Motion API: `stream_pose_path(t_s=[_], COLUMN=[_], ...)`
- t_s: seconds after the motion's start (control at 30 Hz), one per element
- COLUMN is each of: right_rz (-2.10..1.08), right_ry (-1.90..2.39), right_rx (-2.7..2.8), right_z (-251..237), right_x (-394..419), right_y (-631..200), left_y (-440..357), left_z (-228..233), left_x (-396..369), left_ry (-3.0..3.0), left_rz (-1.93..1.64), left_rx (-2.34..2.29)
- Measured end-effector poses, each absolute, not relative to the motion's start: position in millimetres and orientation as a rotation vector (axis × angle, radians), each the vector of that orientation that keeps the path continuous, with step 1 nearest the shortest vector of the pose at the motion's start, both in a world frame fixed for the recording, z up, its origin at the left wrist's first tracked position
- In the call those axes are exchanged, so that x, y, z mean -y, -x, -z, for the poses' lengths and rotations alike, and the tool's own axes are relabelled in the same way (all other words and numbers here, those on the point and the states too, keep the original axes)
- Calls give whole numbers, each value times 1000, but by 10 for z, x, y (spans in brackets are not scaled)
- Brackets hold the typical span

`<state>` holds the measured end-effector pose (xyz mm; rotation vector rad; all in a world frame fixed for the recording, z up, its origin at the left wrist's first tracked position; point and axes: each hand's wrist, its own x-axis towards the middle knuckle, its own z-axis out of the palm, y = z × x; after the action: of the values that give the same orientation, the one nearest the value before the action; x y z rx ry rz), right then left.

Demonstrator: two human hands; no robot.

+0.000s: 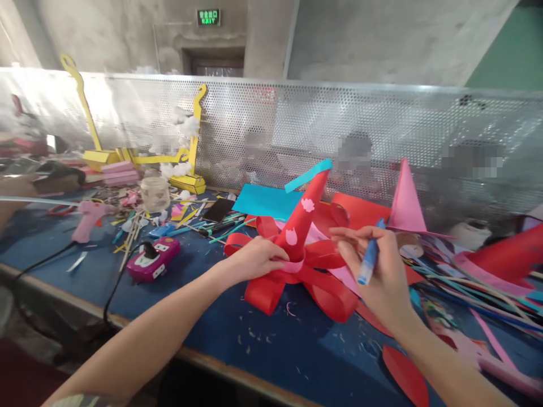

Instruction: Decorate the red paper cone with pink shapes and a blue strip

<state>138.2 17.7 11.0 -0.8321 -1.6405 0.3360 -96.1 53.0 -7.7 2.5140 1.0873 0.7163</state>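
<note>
Broadly, a blue table (pixel 263 350) fills the foreground. Mid-view on it, a red paper cone (pixel 301 225) leans toward one o'clock. At three o'clock from it stands a pink cone (pixel 407 203). At eight, the left hand (pixel 255 258) grips the red paper cone's base; at four, the right hand's (pixel 388 277) curled fingers hold a blue marker (pixel 370 258).

Around the leaning red paper cone (pixel 303 223), broad red paper loops (pixel 331 299) hinder low passage. The left hand (pixel 261 257) and its forearm (pixel 182 322) bar 8 o'clock; the right hand (pixel 384 268), 4. A perforated metal screen (pixel 305 124) blocks 12; a pink paper cone (pixel 406 203), 3. At 6, scrap-strewn blue tabletop (pixel 288 350) leaves room.
</note>
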Motion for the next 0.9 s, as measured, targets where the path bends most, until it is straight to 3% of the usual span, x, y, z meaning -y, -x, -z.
stream_pose_path(t_s=[0.2,0.37,0.5,0.9], right_rz=[-331,-368,-435,-300], right_ry=[836,902,868,967], right_rx=[1573,1545,1614,1511], right_z=[-49,16,15,12], right_x=[45,72,83,121], right_y=[-1359,-1419,-1515,-1518], left_y=[1271,1290,1239,978], left_z=[-160,-97,38,-103], left_x=[-606,-658,-662,-927], left_ry=[-2063,-1981,-1975,-1973], left_rz=[-1151,-1197,-1271,-850], left_rx=[-1049,-1259,-1115,-698])
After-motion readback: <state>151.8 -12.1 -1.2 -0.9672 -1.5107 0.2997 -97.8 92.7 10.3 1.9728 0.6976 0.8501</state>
